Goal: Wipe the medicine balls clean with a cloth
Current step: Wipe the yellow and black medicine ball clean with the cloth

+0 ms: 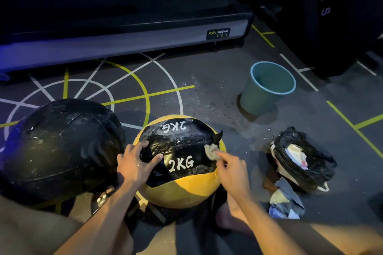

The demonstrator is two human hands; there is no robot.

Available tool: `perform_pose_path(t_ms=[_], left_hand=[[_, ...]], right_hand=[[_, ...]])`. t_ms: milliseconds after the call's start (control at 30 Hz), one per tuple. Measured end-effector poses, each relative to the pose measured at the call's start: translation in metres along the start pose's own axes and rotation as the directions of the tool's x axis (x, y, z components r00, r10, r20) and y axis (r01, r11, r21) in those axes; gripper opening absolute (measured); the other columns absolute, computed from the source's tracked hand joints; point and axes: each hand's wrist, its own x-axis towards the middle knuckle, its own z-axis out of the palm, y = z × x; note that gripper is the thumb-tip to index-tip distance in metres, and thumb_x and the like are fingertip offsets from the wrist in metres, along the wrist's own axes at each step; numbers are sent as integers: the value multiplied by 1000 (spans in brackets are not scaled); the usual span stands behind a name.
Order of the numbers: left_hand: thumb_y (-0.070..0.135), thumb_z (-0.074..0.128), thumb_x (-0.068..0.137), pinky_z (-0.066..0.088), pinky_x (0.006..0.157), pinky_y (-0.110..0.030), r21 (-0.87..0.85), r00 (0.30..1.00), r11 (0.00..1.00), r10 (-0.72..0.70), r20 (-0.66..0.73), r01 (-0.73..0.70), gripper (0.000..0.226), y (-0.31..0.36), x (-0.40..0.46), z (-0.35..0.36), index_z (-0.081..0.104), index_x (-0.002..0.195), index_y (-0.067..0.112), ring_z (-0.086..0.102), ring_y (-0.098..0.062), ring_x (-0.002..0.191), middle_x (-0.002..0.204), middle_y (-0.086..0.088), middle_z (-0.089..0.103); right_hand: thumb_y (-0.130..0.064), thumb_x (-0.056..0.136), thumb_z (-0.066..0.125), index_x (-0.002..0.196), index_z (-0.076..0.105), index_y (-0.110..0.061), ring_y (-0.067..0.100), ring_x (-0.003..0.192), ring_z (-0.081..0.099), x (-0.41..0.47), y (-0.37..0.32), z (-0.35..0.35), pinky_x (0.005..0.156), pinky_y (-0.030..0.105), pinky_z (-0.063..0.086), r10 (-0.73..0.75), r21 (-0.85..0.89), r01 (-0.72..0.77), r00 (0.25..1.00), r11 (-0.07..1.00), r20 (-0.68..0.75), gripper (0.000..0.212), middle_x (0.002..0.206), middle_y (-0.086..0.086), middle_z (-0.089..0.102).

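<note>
Two medicine balls [178,161], one cloth [212,151], one bucket [267,89].

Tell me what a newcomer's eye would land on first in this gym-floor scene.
First comes the yellow and black medicine ball marked 2KG at centre, with the left hand resting on its black panel and the right hand pressing a small cloth to its right side. Left of it sits a larger black ball. On the floor to the right stand a teal bucket and, nearer, a stuffed black trash bag.

Both forearms are bare and sleeveless, the left hand [135,163] and right hand [232,168] ungloved, without rings.
</note>
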Motion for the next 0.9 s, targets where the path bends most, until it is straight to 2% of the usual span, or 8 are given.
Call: perform_pose_path(t_ms=[100, 200, 333, 433, 600, 767, 833, 900], left_hand=[[68, 75, 76, 29, 87, -30, -4, 1000, 1000, 17, -3, -17, 66, 2, -3, -1, 63, 131, 33, 48, -31, 117, 116, 6, 49], [75, 71, 71, 28, 86, -30, -11, 1000, 1000, 25, -19, -25, 71, 1, -4, 1, 64, 129, 33, 51, -30, 115, 113, 9, 48], [95, 59, 62, 28, 84, -29, -30, 999, 999, 42, -31, -43, 89, -3, -6, 3, 65, 126, 34, 54, -28, 108, 110, 10, 49], [92, 52, 60, 29, 85, -30, -31, 998, 999, 40, -46, -41, 89, -2, -7, 3, 65, 126, 34, 53, -28, 108, 112, 9, 50], [93, 46, 58, 29, 86, -29, -42, 997, 998, 41, -72, -44, 92, 3, -9, 4, 65, 127, 35, 49, -27, 108, 110, 10, 48], [92, 44, 60, 27, 85, -29, -14, 996, 998, 53, -71, -54, 91, 5, -11, 6, 65, 126, 33, 48, -27, 106, 112, 8, 50], [91, 44, 61, 27, 84, -30, -13, 996, 999, 40, -79, -41, 91, 3, -11, 7, 66, 126, 31, 49, -30, 106, 114, 4, 53], [90, 45, 60, 28, 84, -31, -13, 997, 1000, 27, -77, -28, 91, -1, -11, 9, 66, 125, 31, 49, -31, 107, 113, 4, 53]], right_hand=[[-23, 97, 65, 98, 80, -25, 15, 75, 67, 21, -1, -23, 64, 30, 46, 206, 294, -161, 970, 942, -129, 16, 75, -5, 73], [-33, 93, 63, 83, 74, -23, 14, 66, 57, 36, -15, -24, 64, 35, 56, 296, 432, -208, 944, 878, -147, 18, 64, -2, 65], [-21, 95, 61, 93, 76, -25, 13, 74, 63, 48, -37, -25, 72, 32, 52, 215, 408, -114, 954, 906, -209, 15, 77, -4, 73], [-24, 100, 57, 104, 76, -21, 22, 84, 63, 62, -36, -32, 78, 36, 50, 193, 333, -88, 935, 939, -299, 20, 87, 2, 74], [-6, 97, 59, 104, 76, -16, 17, 80, 58, 54, -35, 5, 70, 21, 34, -38, 94, 48, 994, 994, -104, 20, 88, -4, 66], [-7, 97, 57, 83, 66, -11, 26, 84, 60, 47, -35, 33, 72, 28, 35, 179, 204, -134, 959, 970, -220, 16, 88, 5, 65], [-6, 96, 57, 83, 65, -12, 23, 81, 56, 38, -45, 39, 72, 28, 35, 144, 201, -101, 967, 974, -211, 16, 87, 5, 64], [-7, 96, 60, 96, 71, -11, 14, 81, 53, 24, -48, 39, 72, 22, 34, 8, 158, 19, 986, 987, -168, 12, 93, 2, 64]])
